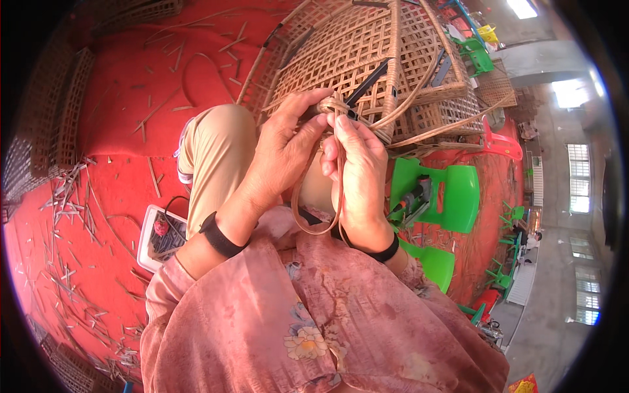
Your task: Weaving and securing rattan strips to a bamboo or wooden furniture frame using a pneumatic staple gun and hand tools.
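Observation:
In front of me stands a piece of woven rattan wickerwork (341, 49) with an open lattice and thick wrapped edges. My left hand (278, 147) is closed around its near wrapped corner (333, 105), thumb and fingers pressed against the binding. Close beside it, my right hand (359, 167) pinches a flat tan rattan strip (296, 204) at that same corner. The strip hangs in a long loop below both hands. Dark bars (370, 82) lie against the wickerwork behind my fingers. The exact grip of the fingertips is partly hidden.
To my right is a green plastic chair (464, 203) bearing a dark power tool (416, 196); another green seat (436, 265) is nearer. A white tray (145, 245) of small dark pieces sits left. Strip offcuts (65, 196) litter the red floor. Long strips (452, 131) jut out rightward.

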Demonstrator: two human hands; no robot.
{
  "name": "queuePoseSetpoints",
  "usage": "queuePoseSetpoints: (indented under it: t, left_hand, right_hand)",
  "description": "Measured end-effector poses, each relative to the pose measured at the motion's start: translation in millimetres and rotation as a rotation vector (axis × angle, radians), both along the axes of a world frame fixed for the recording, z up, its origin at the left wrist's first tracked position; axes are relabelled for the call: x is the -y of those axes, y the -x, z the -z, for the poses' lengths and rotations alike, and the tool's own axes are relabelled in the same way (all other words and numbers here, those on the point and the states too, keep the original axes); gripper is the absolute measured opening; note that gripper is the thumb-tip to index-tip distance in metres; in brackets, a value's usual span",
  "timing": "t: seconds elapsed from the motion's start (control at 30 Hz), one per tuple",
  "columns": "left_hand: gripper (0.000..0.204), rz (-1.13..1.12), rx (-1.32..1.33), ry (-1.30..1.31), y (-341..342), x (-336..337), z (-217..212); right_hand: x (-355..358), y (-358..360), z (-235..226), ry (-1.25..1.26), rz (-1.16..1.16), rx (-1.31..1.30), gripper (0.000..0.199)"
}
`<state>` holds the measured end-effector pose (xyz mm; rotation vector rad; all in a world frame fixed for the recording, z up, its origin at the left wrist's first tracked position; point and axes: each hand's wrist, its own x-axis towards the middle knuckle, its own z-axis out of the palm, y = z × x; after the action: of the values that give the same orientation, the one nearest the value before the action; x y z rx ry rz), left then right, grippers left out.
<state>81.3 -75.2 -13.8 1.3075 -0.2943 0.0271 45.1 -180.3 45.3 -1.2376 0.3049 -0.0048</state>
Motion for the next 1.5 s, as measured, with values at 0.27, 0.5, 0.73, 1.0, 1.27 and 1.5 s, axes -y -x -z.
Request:
queuePoseSetpoints:
  t: [0.27,0.5,0.73,1.0,1.27,1.5]
  left_hand:
    - [0.035,0.097,0.018,-0.112,-26,-23,-21]
    - [0.018,0.238,-0.308,0.019,-52,-16,-46]
    - [0.025,0.003,0.271,-0.165,-146,-12,-71]
    - [0.022,-0.138,0.225,0.274,-238,-3,-187]
    - [0.015,-0.217,0.308,0.069,-210,-14,-158]
    - [0.046,0.193,0.107,-0.095,-63,-35,-53]
  right_hand:
    - [26,29,-15,0.129,-0.221,-0.135,0.031]
    - [32,26,-12,0.287,-0.299,-0.148,0.038]
    - [34,1,-36,0.767,-0.132,0.311,0.027]
    - [55,-81,-32,0.799,-0.223,0.354,0.041]
    - [38,-94,-29,0.456,-0.452,0.267,0.029]
    - [44,-95,-21,0.383,-0.256,0.323,0.024]
